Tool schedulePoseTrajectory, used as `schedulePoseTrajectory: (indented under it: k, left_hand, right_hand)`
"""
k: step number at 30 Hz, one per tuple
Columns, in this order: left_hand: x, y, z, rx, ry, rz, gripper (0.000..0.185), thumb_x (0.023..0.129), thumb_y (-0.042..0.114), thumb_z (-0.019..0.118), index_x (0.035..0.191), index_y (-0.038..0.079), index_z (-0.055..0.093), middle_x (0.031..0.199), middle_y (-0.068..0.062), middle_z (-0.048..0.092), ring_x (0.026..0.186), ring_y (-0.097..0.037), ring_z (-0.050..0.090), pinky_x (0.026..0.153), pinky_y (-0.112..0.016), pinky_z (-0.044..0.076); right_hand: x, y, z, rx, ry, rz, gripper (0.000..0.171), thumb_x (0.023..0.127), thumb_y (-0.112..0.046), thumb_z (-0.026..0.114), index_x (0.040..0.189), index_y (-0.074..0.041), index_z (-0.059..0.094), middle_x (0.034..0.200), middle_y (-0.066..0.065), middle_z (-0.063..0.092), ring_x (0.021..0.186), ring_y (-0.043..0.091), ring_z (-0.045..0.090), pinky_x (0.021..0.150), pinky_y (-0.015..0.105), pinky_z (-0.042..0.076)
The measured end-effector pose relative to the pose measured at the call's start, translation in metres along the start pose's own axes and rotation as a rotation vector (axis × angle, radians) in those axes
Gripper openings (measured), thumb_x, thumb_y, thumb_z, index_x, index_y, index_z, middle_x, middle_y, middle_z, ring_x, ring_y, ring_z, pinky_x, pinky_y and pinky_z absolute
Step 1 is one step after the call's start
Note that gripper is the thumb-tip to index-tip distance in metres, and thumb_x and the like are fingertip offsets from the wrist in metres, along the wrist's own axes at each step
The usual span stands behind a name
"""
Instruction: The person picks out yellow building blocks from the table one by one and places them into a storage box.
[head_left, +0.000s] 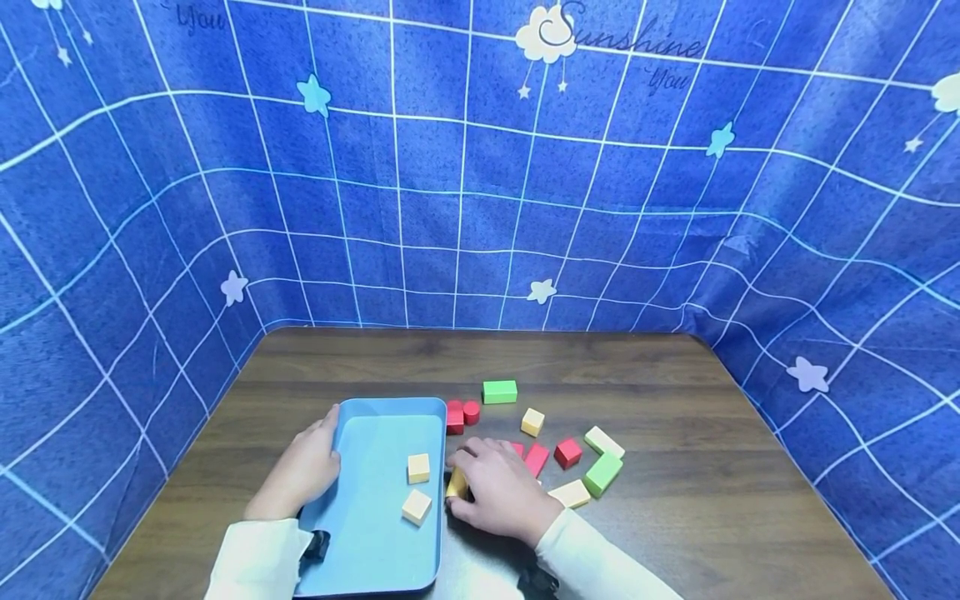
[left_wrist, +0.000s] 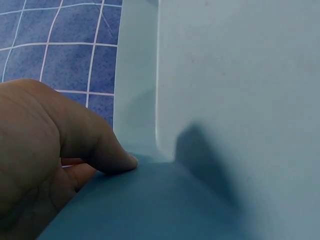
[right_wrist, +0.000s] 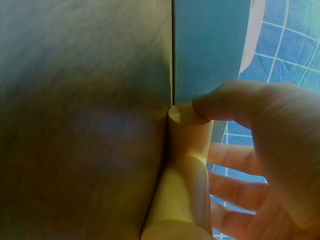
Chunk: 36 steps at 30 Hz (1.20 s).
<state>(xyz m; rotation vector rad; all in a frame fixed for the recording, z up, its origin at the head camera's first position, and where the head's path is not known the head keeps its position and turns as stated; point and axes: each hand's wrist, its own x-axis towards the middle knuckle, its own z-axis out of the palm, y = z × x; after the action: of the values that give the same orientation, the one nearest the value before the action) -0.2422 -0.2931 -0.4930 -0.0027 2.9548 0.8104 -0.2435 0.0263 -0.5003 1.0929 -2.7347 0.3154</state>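
A blue tray (head_left: 367,450) stands before me with two pale yellow cubes (head_left: 418,468) inside it. My left hand (head_left: 303,467) grips its left wall; in the left wrist view the thumb (left_wrist: 112,155) lies over the rim and the other fingers are outside. Beside the tray's right wall, my right hand (head_left: 498,487) holds a yellow cylinder block (right_wrist: 190,132), thumb on its end and fingers along its side. A second yellow cylinder (right_wrist: 175,205) lies end to end with it in the right wrist view. My right palm hides part of the table.
Right of the tray lie a red block (head_left: 454,419), a red cylinder (head_left: 471,412), a green block (head_left: 499,392), a yellow cube (head_left: 532,422), a red cube (head_left: 567,453) and another green block (head_left: 603,475). A blue patterned curtain (head_left: 480,208) surrounds the wooden table (head_left: 720,500).
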Motion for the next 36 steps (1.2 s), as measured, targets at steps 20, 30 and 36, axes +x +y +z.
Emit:
schedulePoseTrajectory:
  k: [20,30,36]
  left_hand:
    - [0.001,0.000,0.001,0.003,0.005,0.005,0.072,0.098,0.001,0.044,0.162,-0.008,0.012,0.165,-0.033,0.025,0.150,-0.054,0.028,0.117,-0.070,0.030]
    - [0.001,0.000,0.000,0.022,0.036,0.042,0.071,0.098,0.001,0.045,0.161,-0.010,0.015,0.163,-0.035,0.028,0.149,-0.053,0.031,0.118,-0.069,0.031]
    - [0.001,0.000,0.000,0.025,0.030,0.038,0.071,0.098,0.002,0.046,0.161,-0.010,0.015,0.162,-0.036,0.029,0.149,-0.054,0.030,0.117,-0.070,0.031]
  right_hand:
    - [0.000,0.000,-0.012,0.033,0.081,0.026,0.031,0.086,-0.040,0.073,0.110,-0.021,0.075,0.113,-0.003,0.068,0.105,0.014,0.063,0.099,0.045,0.052]
    - [0.001,-0.003,-0.016,0.046,0.124,0.043,0.033,0.087,-0.044,0.074,0.109,-0.021,0.073,0.117,-0.003,0.067,0.108,0.017,0.063,0.099,0.042,0.051]
    - [0.000,-0.004,-0.017,0.060,0.144,0.044,0.035,0.087,-0.045,0.075,0.112,-0.021,0.073,0.117,-0.004,0.067,0.105,0.018,0.063,0.097,0.041,0.051]
